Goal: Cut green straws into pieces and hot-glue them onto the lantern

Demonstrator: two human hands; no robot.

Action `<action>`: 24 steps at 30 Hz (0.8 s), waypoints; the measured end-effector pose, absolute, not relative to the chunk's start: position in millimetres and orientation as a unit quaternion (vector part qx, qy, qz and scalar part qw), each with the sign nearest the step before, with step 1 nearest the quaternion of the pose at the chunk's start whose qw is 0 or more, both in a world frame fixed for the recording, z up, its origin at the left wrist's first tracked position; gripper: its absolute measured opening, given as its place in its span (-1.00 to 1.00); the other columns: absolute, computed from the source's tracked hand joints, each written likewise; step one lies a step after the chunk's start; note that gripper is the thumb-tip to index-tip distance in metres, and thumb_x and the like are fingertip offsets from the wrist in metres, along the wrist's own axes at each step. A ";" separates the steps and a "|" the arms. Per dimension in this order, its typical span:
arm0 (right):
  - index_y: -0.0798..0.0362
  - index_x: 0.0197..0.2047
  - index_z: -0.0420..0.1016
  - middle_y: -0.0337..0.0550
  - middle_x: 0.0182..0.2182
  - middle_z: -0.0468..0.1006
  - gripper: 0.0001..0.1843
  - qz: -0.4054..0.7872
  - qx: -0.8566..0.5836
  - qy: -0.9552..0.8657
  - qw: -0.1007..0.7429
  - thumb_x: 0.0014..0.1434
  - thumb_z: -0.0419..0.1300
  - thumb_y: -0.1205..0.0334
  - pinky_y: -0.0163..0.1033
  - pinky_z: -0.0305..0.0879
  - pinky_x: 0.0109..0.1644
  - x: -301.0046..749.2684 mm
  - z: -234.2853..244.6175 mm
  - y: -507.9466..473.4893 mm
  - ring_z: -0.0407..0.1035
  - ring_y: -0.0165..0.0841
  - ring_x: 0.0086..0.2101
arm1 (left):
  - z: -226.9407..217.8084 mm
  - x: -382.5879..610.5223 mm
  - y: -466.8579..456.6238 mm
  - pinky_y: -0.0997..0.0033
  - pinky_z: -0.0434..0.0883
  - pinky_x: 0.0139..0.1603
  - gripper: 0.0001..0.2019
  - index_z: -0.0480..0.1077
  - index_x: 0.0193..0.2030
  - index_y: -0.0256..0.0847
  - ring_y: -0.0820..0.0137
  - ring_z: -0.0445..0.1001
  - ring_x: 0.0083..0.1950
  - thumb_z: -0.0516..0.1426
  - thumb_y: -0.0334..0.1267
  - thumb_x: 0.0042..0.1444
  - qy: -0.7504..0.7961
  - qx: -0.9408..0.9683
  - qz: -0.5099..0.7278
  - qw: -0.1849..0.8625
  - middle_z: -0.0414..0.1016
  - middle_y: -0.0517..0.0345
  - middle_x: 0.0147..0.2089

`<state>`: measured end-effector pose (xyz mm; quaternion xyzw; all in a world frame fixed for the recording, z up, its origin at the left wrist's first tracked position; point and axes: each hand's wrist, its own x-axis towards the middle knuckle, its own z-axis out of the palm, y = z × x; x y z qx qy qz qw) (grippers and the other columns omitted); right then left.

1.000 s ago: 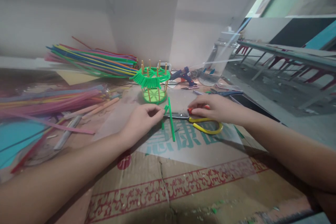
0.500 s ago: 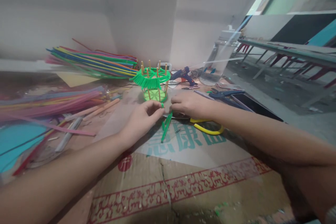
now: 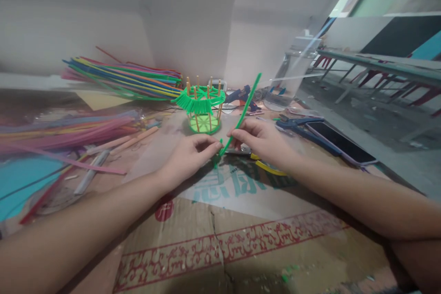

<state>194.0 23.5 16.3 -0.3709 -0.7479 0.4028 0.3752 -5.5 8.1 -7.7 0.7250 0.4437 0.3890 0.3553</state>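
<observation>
My left hand (image 3: 197,152) pinches the lower, bent end of a green pipe cleaner (image 3: 248,101). Higher up, the fingers of my right hand (image 3: 259,138) are closed on the same pipe cleaner, whose free end sticks up to the right. Just behind my hands stands a small frame of wooden sticks (image 3: 196,121) on a round green base, with a green pipe-cleaner fringe (image 3: 195,103) round its upper part. Scissors with yellow handles (image 3: 270,168) lie under my right hand, partly hidden by it.
Bundles of coloured pipe cleaners (image 3: 131,80) lie at the back left, pink ones (image 3: 86,133) nearer. A glue gun (image 3: 241,95) is behind the frame. Blue-handled pliers (image 3: 303,128), a phone (image 3: 341,143) and a clear container (image 3: 289,78) are at the right.
The green pipe cleaner's long part has swung from pointing down to pointing up and right. My right hand has turned and shifted slightly right; my left hand stays close by.
</observation>
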 end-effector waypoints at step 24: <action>0.07 -0.30 0.46 -0.29 -0.48 0.50 -0.77 0.494 -0.396 -0.676 0.378 0.07 0.31 0.10 -0.28 0.36 -0.31 185.9 -0.3 23.7 0.40 -0.44 -0.44 | -11.8 -8.9 9.4 0.43 0.40 -0.25 -0.78 0.52 -0.33 -0.19 0.38 0.49 -0.31 0.15 -0.11 0.18 0.420 0.756 0.356 0.354 0.58 0.18 -0.35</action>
